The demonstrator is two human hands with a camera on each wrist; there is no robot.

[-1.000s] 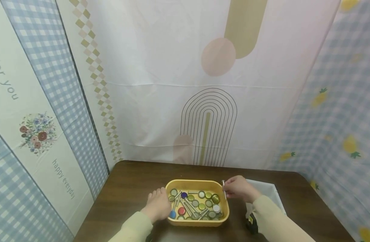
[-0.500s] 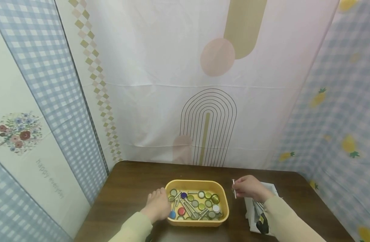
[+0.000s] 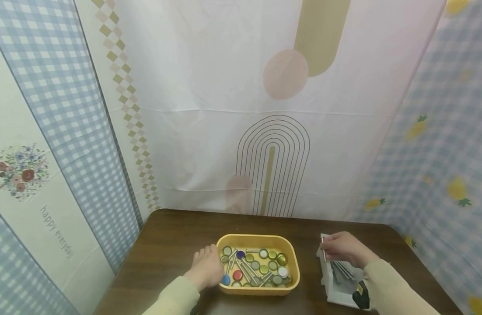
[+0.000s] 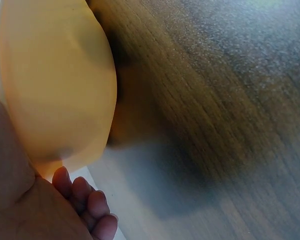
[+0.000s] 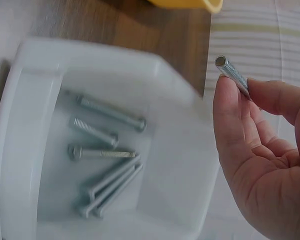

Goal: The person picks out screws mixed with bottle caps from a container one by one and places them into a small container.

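A yellow plastic tub holds mixed bottle caps and long bolts. My left hand grips its left end; in the left wrist view its bent fingers lie at the tub's wall. My right hand pinches a threaded bolt between thumb and fingers, over the left rim of a white bin. Several bolts lie in that bin. Within the tub are a red cap, a blue cap and several gold and silver ones, with bolts among them.
Both containers stand on a dark wooden table, the white bin to the right of the tub with a strip of tabletop between. A printed curtain hangs behind the table. A black wrist device overlaps the bin's near end.
My right hand has carried the bolt rightward from the tub's right rim to the white bin. The left hand has stayed at the tub's left end.
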